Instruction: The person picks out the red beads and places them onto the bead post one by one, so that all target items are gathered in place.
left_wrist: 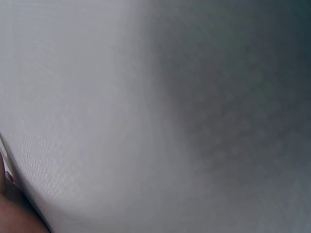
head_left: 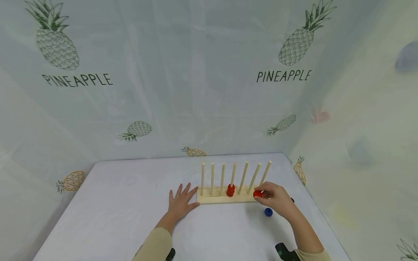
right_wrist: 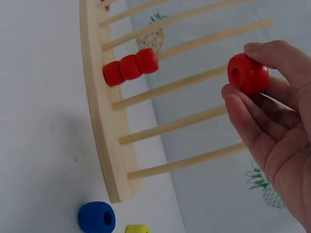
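Observation:
My right hand pinches a red bead between thumb and fingers, its hole showing in the right wrist view. The bead is held in front of the right part of a wooden peg rack, which has several upright pegs in a row. On the middle peg sits a stack of three red beads. My left hand lies flat with fingers spread, its fingertips right at the rack's left end. Only a bit of that hand shows in the left wrist view, which is mostly blurred tabletop.
A blue bead lies on the white table in front of the rack's right end. Near it in the right wrist view is a yellow bead. Pineapple-printed cloth hangs behind the table.

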### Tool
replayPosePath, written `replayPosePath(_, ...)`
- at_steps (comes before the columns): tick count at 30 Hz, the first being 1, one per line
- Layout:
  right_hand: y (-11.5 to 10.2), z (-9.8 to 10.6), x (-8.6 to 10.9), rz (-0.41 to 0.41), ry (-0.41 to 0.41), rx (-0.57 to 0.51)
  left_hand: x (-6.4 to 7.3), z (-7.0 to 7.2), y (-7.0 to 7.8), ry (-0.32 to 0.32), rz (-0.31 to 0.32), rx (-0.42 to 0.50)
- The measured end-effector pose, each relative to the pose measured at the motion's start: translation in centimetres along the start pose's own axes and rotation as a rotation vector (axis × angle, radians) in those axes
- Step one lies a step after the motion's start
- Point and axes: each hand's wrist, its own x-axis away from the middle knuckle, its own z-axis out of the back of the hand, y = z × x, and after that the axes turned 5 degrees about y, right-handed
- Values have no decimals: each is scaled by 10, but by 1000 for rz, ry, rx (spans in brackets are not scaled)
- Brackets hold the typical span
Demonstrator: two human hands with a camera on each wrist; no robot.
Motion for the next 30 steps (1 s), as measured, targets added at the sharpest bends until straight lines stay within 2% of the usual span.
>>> replayPosePath(8,-16,1,-8,54,24,2,2,5,4,-1,-1,13)
replayPosePath(15,-27,1,-16,98,102,9,3,9,6,-25,7,-16)
replayPosePath(30,-40,-3,-33,159,260,-49,5,11,9,-11,1,0)
